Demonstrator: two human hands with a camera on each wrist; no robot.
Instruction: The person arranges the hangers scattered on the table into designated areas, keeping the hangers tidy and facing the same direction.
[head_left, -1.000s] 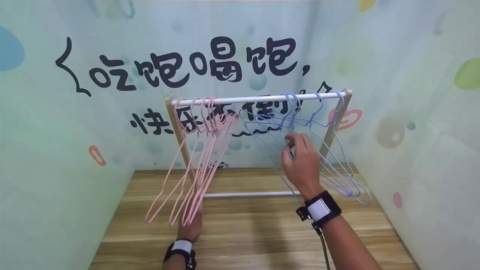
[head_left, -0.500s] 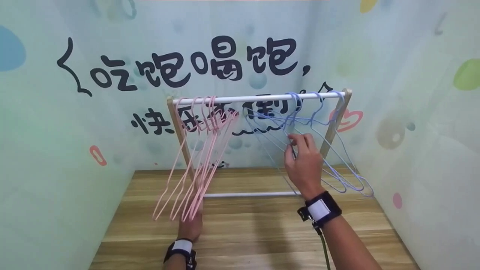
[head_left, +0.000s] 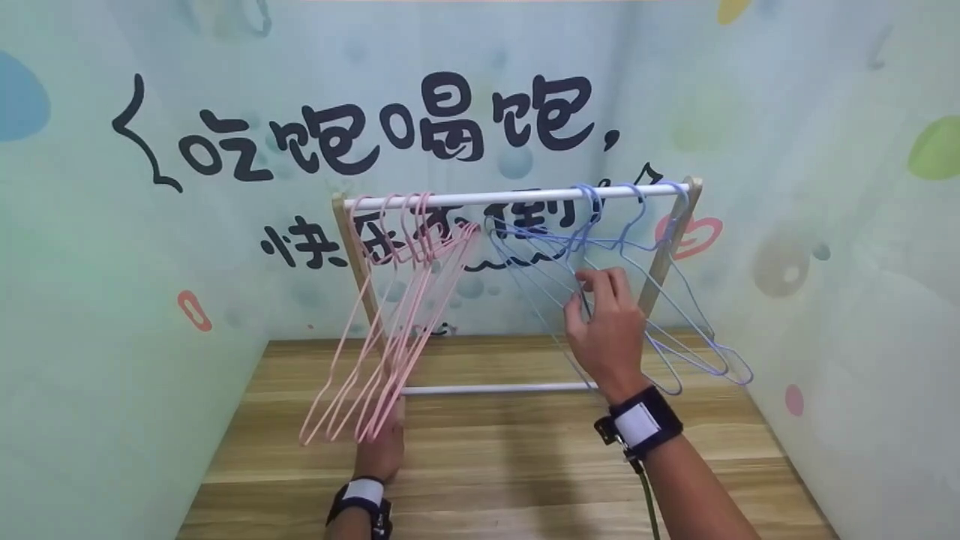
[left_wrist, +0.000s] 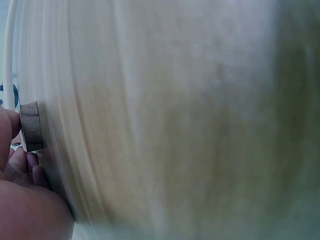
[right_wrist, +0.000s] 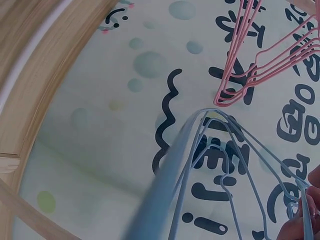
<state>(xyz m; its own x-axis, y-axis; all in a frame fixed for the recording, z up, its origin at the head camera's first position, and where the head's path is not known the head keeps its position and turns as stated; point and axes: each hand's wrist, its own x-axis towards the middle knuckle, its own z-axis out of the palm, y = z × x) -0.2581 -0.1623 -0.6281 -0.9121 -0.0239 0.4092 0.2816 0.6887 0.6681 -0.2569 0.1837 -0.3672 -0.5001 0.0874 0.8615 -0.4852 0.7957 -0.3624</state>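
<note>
A small clothes rack (head_left: 510,198) with a white top bar and wooden legs stands on the table. My left hand (head_left: 381,450) holds the foot of its left leg; the left wrist view shows the wooden foot end (left_wrist: 31,127) between thumb and fingers. Several blue hangers (head_left: 660,281) hang from the bar's right part. My right hand (head_left: 609,330) is among them below the hooks, thumb and fingers curled, pinching the wire of one blue hanger (right_wrist: 305,215). Its fingertips are partly cut off in the right wrist view.
Several pink hangers (head_left: 375,352) hang at the bar's left end, their lower ends above my left hand. A white lower bar (head_left: 502,389) joins the legs near the wooden tabletop (head_left: 480,457). Printed walls (head_left: 840,300) close in the back and both sides.
Lower corners of the blue hangers have swung up and slightly right. The pink hangers sway a little. Both hands stay nearly in place.
</note>
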